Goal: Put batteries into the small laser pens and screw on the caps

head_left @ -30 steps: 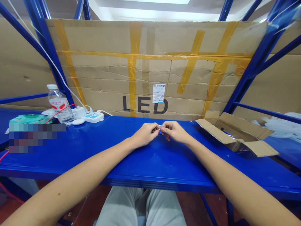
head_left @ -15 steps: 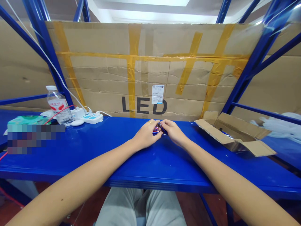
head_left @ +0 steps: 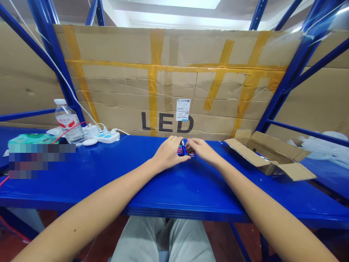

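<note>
We read "LED" in big black letters on cardboard sheet (head_left: 174, 80), centre of frame. White sticker (head_left: 183, 109) above letters: print too small. Water bottle label (head_left: 66, 120), left: red marks, unreadable to us.

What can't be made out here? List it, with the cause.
Head view only:
- Small items between left hand and right hand: blue and red, too small and finger-covered to identify.
- Cardboard box contents: hidden by its flaps.
- Pixelated patch on the blue shelf: blurred out.
- Label print: too small to read.
</note>
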Demonstrator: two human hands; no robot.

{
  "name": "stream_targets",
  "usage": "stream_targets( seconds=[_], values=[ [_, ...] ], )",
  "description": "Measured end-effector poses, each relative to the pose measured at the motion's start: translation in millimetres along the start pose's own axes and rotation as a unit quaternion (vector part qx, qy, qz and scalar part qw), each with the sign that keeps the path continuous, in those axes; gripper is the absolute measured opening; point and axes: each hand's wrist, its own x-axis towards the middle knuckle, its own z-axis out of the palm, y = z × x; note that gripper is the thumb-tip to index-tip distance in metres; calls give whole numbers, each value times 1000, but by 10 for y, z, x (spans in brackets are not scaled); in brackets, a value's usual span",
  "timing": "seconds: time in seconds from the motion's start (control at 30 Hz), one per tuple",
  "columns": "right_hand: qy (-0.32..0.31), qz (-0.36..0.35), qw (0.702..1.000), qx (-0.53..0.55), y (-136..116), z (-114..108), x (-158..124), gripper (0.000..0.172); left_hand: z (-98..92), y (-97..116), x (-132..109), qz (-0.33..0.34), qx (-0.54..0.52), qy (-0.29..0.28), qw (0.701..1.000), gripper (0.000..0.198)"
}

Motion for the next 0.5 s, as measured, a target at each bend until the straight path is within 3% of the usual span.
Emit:
stream_targets(
  seconds=[0.07,0.1,0.13,0.2,0.3,0.37,0.43,0.5],
  values=[
    [76,-8,974,-214,-10,-306,17,34,-6,-12,12,-84,-91,27,992,56],
    [87,21,952,-293,-11,-456,13,34,-4,-16,20,-133,-152,34,979,55],
    [70,71,931,-350,-11,-586,1,35,-1,-20,30,-180,-219,35,958,53],
    [-29,180,886,-425,-2,-761,-42,36,5,-19,54,-253,-359,17,898,48],
    [-152,302,836,-431,35,-801,-109,35,-10,8,88,-309,-532,-13,788,38],
    [-186,341,821,-419,68,-747,-127,33,-40,38,99,-323,-603,-21,729,30],
    [-200,340,821,-413,93,-687,-123,28,-78,63,101,-329,-642,-33,691,23],
    [-216,316,828,-410,105,-642,-109,22,-110,71,98,-342,-660,-41,668,30]
  ],
)
